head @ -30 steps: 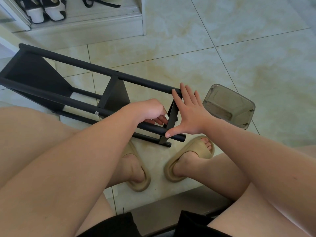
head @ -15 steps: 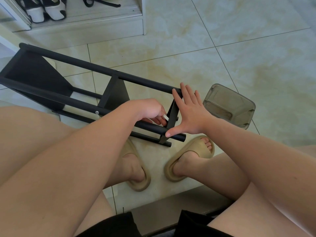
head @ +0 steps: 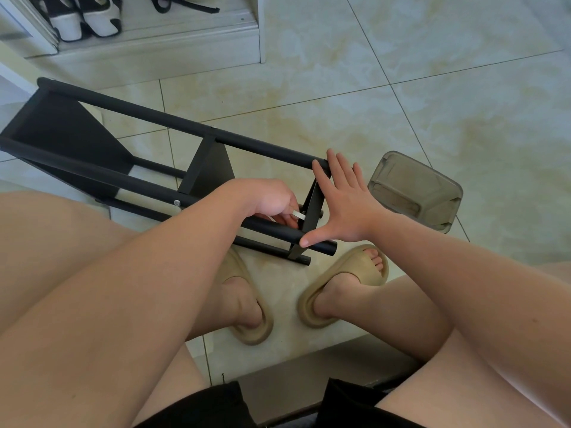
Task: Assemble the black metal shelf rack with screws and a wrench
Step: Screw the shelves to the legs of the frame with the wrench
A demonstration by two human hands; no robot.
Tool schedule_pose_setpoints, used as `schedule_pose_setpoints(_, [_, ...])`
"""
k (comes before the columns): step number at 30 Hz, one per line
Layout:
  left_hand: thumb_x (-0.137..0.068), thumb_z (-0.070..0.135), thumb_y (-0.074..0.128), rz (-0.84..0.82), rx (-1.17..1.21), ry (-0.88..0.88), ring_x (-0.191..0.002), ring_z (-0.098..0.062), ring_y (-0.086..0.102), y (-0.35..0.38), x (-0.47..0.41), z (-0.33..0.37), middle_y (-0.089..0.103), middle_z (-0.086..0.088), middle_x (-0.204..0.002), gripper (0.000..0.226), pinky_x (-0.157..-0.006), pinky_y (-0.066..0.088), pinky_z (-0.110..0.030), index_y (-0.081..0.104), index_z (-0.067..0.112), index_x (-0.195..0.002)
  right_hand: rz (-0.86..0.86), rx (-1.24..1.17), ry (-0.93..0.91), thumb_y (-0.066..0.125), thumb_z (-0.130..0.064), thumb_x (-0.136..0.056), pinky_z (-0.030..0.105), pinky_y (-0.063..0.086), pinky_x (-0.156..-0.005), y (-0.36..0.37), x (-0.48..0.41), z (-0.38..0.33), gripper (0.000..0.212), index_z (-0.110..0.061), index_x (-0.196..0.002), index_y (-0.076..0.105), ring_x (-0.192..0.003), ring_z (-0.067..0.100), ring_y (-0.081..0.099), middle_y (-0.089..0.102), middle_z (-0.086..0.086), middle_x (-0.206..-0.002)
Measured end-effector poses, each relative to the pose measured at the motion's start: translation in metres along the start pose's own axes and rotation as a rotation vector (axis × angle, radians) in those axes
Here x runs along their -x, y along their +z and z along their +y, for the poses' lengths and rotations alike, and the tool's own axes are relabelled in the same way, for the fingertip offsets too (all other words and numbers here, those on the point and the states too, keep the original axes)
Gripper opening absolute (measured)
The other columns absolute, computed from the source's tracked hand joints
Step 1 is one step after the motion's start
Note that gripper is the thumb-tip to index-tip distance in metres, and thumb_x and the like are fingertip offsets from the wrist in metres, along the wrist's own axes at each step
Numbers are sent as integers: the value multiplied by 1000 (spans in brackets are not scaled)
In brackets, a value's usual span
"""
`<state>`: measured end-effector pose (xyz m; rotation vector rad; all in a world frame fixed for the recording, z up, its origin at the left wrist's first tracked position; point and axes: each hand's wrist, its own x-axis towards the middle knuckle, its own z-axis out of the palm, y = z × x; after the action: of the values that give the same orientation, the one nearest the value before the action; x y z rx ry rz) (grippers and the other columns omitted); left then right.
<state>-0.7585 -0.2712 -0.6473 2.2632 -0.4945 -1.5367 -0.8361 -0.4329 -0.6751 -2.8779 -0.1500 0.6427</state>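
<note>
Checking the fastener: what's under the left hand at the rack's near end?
A flat silver wrench sticks out of the left hand toward the rack's end plate. The wrench head and any screw are covered.

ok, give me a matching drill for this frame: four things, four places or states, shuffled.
1 left hand
2 right hand
3 tinted tub
4 black-and-white shoes

A on the low shelf
B flat, open, against the rack end
C on the floor, right of the rack
D holding the small wrench

Pairs: 1-D, 2-B, 3-C, 4-A
</note>
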Motion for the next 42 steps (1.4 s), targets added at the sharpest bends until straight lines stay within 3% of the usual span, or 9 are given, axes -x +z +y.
schedule_pose_setpoints(5, [-102, 7, 46, 6, -188, 6, -110, -29, 58, -1, 0, -1, 63, -21, -128, 28, -106, 41, -43, 64, -3, -121, 1, 3, -2, 37, -105, -43, 48, -21, -118, -1, 1, 0, 156, -17, -158, -20, -148, 32, -33, -34, 16, -161])
schedule_pose_setpoints(11, [-101, 11, 47, 13, -278, 25, -110, -31, 57, -2, 1, -5, 63, -14, -120, 23, -98, 43, -39, 67, 14, -112, 3, -2, 0, 37, -105, -43, 48, -21, -118, -1, 1, 0, 156, -17, -159, -19, -149, 31, -32, -33, 15, -161])
schedule_pose_setpoints(18, [-101, 12, 50, 0, -308, 36, -107, -23, 54, -2, 0, -5, 59, -2, -114, 25, -94, 40, -34, 64, 13, -122, 2, -18, 1, 39, -104, -43, 50, -20, -120, 0, 1, 0, 156, -17, -159, -18, -149, 31, -32, -33, 16, -162])
schedule_pose_setpoints(21, [-101, 13, 50, -23, -357, 31, -116, -28, 55, -2, -2, -4, 61, -6, -124, 28, -103, 41, -39, 62, 10, -125, 0, -15, 1, 38, -104, -42, 50, -20, -119, 0, 1, 0, 156, -17, -159, -19, -149, 31, -32, -33, 16, -161])
schedule_pose_setpoints(25, [-102, 15, 48, 8, -382, 30, -115, -31, 57, -3, -2, -3, 63, -11, -124, 26, -98, 42, -38, 65, 6, -120, -2, -17, 2, 38, -104, -43, 50, -20, -120, -1, 1, 0, 156, -17, -159, -19, -149, 31, -32, -33, 16, -161])
schedule_pose_setpoints(28, [-99, 12, 52, 106, -333, 27, -104, -26, 63, -5, -1, -5, 71, -6, -111, 20, -96, 48, -38, 71, 9, -104, -3, -22, 2, 40, -103, -44, 50, -19, -120, -2, 1, -1, 155, -17, -159, -19, -149, 31, -32, -33, 16, -162])
schedule_pose_setpoints(32, [-96, 9, 57, 145, -333, 29, -101, -23, 65, -6, -1, -3, 73, -4, -109, 27, -98, 50, -40, 71, 13, -119, -5, -20, 1, 41, -103, -45, 50, -19, -120, -2, 1, -1, 155, -17, -159, -19, -149, 30, -32, -33, 15, -161])
schedule_pose_setpoints(36, [-95, 8, 56, 204, -294, 74, -102, -22, 62, -4, -2, 1, 69, 1, -114, 25, -93, 49, -37, 74, 17, -110, -6, -23, -2, 41, -103, -46, 50, -18, -121, -3, 2, -1, 154, -17, -159, -19, -149, 30, -33, -33, 15, -161])
schedule_pose_setpoints(42, [-99, 17, 51, 196, 119, 10, -105, -24, 67, 6, -13, -2, 73, -5, -106, 24, -94, 54, -40, 71, 8, -110, -10, -20, 1, 48, -100, -49, 51, -17, -122, -4, 2, -2, 154, -17, -159, -19, -149, 31, -32, -33, 15, -161])
